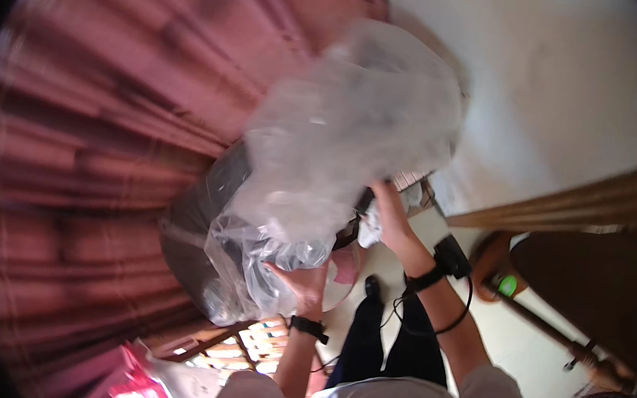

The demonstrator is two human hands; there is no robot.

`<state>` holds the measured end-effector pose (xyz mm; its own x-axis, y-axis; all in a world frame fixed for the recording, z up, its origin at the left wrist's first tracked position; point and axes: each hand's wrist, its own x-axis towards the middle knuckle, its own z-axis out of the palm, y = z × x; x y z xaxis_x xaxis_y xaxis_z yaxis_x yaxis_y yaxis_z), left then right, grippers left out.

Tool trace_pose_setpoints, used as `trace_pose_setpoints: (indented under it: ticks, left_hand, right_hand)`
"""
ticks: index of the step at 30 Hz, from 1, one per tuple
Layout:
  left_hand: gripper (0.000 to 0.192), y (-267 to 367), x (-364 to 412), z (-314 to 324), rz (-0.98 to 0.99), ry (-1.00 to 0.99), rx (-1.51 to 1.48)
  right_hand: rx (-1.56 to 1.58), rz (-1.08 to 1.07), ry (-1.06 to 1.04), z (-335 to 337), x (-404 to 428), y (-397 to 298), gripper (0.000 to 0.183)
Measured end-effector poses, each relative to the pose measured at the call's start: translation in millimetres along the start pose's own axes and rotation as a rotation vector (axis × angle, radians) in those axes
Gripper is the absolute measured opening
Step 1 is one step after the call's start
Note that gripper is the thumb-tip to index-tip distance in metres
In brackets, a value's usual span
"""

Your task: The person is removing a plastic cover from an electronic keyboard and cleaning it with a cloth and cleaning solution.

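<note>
A large translucent plastic bag [345, 119] fills the middle of the view, its upper part puffed up and blurred. Crumpled clear plastic at its lower end lies over my left hand [305, 286], whose thumb is spread and whose other fingers are hidden. A dark grey, plastic-wrapped item [198, 220] is to the left of the bag. My right hand [389, 213] is at the bag's lower right edge, beside a small white crumpled piece [370, 228] and a black object [363, 201]. Its fingertips are hidden, so its grip is unclear.
A pink curtain [125, 136] hangs along the left, and a pale wall [542, 95] rises at the upper right. A dark-seated wooden chair [585, 288] stands right. Below the bag is a wooden lattice [261, 343], with a pink and white bag [147, 383] at the lower left.
</note>
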<state>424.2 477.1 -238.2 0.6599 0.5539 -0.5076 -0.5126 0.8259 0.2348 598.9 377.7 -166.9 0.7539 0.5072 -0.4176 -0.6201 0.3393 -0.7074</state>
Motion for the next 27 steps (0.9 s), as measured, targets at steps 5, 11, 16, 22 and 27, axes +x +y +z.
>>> trace_pose_setpoints:
  ticks: [5, 11, 16, 22, 27]
  left_hand:
    - [0.093, 23, 20, -27, 0.019, -0.005, -0.102]
    - [0.077, 24, 61, -57, -0.061, 0.279, -0.032]
    - [0.048, 28, 68, -90, -0.244, 0.242, -0.037]
    - [0.052, 63, 27, -4, 0.003, 0.576, 0.709]
    - [0.048, 93, 6, 59, 0.293, 0.49, 1.17]
  right_hand:
    - [0.084, 0.123, 0.213, -49, -14, 9, 0.026]
    - [-0.034, 0.159, 0.131, -71, -11, 16, 0.026]
    - [-0.061, 0.19, 0.18, -92, -6, 21, 0.028]
    - [-0.134, 0.305, 0.198, -133, -34, 9, 0.036]
    - [-0.301, 0.35, 0.165, -182, -72, 7, 0.049]
